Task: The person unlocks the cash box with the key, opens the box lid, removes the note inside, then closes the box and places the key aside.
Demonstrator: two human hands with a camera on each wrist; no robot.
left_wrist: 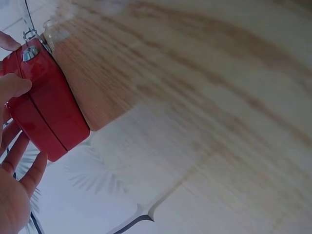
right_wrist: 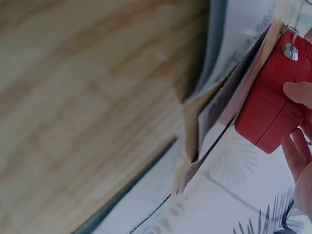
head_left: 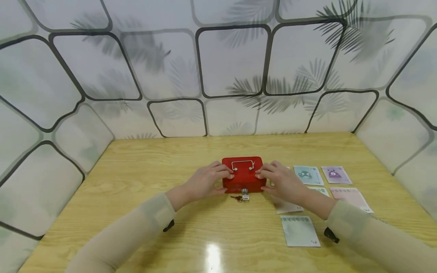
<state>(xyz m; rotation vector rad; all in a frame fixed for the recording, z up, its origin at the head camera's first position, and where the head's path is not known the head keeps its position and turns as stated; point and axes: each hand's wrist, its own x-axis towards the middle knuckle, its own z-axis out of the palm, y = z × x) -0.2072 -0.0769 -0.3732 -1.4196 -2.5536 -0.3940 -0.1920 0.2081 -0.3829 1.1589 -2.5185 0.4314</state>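
Observation:
A red metal cash box [head_left: 244,178] with a silver wire handle on its lid stands on the table, lid down. My left hand [head_left: 206,181] grips its left side, fingers on the lid and thumb low at the front corner. On the opposite side my right hand [head_left: 285,184] holds the box the same way. Both wrist views show the box [left_wrist: 56,109] with a thumb on its front face, near the silver lock [right_wrist: 290,51]. Keys with a small tag [head_left: 245,197] hang or lie at the lock; which one I cannot tell.
Several play banknotes lie right of the box, among them a teal note [head_left: 308,175], a purple note [head_left: 336,175], a pink note [head_left: 351,199] and a pale green note [head_left: 300,231]. Some are partly under my right arm. A patterned fabric wall [head_left: 232,117] encloses the wooden table [head_left: 153,159].

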